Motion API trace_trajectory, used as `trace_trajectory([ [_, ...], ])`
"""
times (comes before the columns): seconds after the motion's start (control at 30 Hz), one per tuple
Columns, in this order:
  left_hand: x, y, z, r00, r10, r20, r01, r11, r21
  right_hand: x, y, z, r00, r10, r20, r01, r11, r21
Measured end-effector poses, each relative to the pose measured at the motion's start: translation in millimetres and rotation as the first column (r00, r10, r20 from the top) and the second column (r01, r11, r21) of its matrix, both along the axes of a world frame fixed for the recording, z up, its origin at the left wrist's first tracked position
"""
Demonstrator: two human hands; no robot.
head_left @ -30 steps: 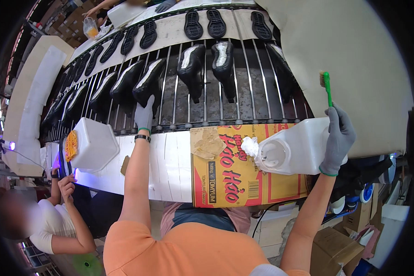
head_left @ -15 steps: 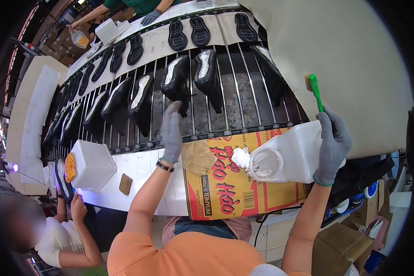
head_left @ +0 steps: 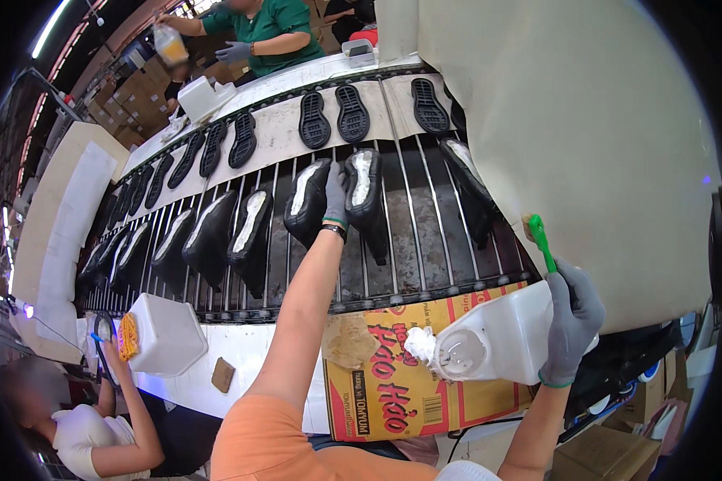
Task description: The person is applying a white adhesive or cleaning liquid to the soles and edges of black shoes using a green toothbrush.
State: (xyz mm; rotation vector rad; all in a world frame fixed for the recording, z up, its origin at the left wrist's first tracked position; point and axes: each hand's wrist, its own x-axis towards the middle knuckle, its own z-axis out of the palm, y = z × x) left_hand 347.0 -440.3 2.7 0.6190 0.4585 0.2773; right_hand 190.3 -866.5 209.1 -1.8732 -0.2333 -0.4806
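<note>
My left hand (head_left: 335, 196), in a grey glove, reaches over the rack with stretched fingers. It is between two upturned black shoes, against the side of the right-hand shoe (head_left: 363, 196), whose underside is coated white; the left-hand shoe (head_left: 306, 204) has a similar white strip. The thumb is hidden. My gloved right hand (head_left: 571, 317) is closed round a green-handled brush (head_left: 541, 243), bristles up. It is beside a white plastic container (head_left: 505, 333) with a round opening. A white crumpled lump (head_left: 419, 344) clings to the opening's rim.
The container rests on flattened yellow cardboard (head_left: 409, 393). More coated shoes (head_left: 250, 232) line the metal rods, with black soles (head_left: 313, 120) on a strip behind. Another white container (head_left: 167, 333) and a brown block (head_left: 222, 374) are left. Co-workers sit left and stand across (head_left: 277, 32).
My left hand has moved forward and right, from above the rack's near side to between the two shoes. The right hand keeps the brush. The view has tilted up.
</note>
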Motion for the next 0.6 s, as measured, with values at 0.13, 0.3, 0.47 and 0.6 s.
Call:
trace_trajectory([
  [0.13,-13.1,-16.5,1.6,0.929,-0.244,0.277,0.234,0.970,0.072,2.0,0.9,1.5,1.000,-0.016,0.019,0.017,0.998,-0.059],
  [0.3,-33.9,-38.8,19.2,0.956,-0.274,0.108,0.249,0.947,0.203,4.0,1.7,1.9,0.997,-0.030,0.073,0.039,0.992,-0.120],
  [0.47,-61.6,-67.7,73.1,0.948,-0.283,0.143,0.241,0.936,0.255,8.5,-0.2,-0.8,0.997,-0.023,0.072,0.036,0.982,-0.186],
  [0.6,-139.0,-90.6,140.2,0.957,-0.162,0.243,0.099,0.963,0.251,11.6,-3.6,-3.9,0.991,0.000,0.137,0.030,0.976,-0.217],
])
